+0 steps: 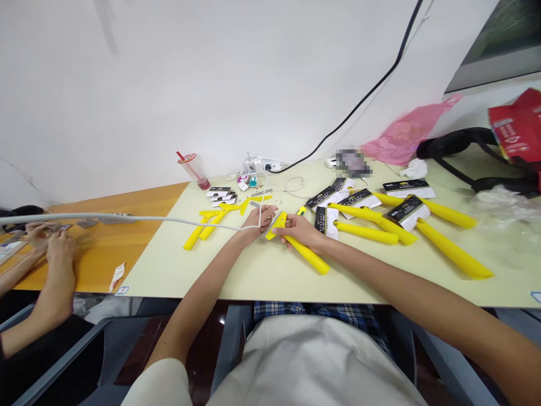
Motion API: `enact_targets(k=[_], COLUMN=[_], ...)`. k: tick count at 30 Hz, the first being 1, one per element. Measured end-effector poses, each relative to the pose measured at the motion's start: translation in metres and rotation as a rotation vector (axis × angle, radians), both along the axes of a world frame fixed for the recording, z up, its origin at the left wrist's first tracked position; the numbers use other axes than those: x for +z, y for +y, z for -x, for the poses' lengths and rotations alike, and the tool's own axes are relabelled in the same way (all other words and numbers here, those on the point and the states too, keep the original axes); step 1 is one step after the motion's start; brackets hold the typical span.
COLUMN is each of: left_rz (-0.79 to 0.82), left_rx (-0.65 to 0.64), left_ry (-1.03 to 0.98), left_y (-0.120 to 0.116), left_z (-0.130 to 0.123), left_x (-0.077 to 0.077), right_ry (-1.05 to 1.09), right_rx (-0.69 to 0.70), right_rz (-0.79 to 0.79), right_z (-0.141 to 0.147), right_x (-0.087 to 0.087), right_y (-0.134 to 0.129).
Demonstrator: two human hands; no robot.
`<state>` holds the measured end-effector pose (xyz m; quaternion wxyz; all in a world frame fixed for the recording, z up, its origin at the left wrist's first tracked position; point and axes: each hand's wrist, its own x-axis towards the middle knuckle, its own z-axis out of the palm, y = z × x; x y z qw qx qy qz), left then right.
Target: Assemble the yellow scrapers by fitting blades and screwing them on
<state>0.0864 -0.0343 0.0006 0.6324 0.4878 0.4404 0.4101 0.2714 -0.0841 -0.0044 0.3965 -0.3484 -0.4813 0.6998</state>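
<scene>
A yellow scraper (310, 256) with a metal blade at its head is gripped near the head by my right hand (299, 230); its handle points toward the table's front right. Close to the blade edge, my left hand (258, 219) has its fingers curled together. Whatever lies between them is too small to make out. Left of my hands, yellow scrapers (220, 219) without cards lie on the table, near a small stack of black-and-white cards (222, 195). Several carded scrapers (454, 248) lie to the right. A small yellow-and-black tool (301, 211) shows just behind my right hand.
A white cable (190, 223) crosses in front of the view near my left hand. A cup with a red straw (196, 172), a power strip (257, 165) and a pink bag (406, 135) stand along the wall. At left, another person's hands (53, 239) work over the wooden table.
</scene>
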Motion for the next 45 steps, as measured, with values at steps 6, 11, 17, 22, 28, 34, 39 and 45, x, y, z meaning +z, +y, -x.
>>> enact_targets(k=[6,11,17,22,28,34,39,45], left_rz=[0.281,0.306,0.184,0.113,0.104,0.089,0.064,0.049], left_rx=[0.056,0.172,0.057,-0.071,-0.115,-0.196,-0.241,-0.22], left_ry=[-0.339,-0.425,-0.389,-0.334,-0.284,-0.294,-0.27,-0.216], left_y=[0.012,0.019,0.017,0.012,0.009,0.003,0.001,0.002], left_z=[0.006,0.009,0.014,0.014,0.012,0.005,0.004,0.005], left_x=[-0.002,-0.006,-0.008,-0.009,-0.006,-0.006,-0.009,-0.01], right_ry=[0.041,0.08,0.076,0.029,0.028,0.019,0.043,0.055], right_rx=[-0.128,-0.201,-0.185,-0.12,-0.015,0.043,0.026,0.0], right_rz=[0.03,0.039,0.037,0.067,0.082,0.071,0.072,0.086], right_z=[-0.005,-0.008,-0.009,-0.007,-0.006,-0.005,-0.004,-0.003], right_x=[0.006,0.009,0.007,0.006,0.006,0.002,-0.001,0.0], right_y=[0.006,0.009,0.011,0.011,0.009,0.007,0.007,0.007])
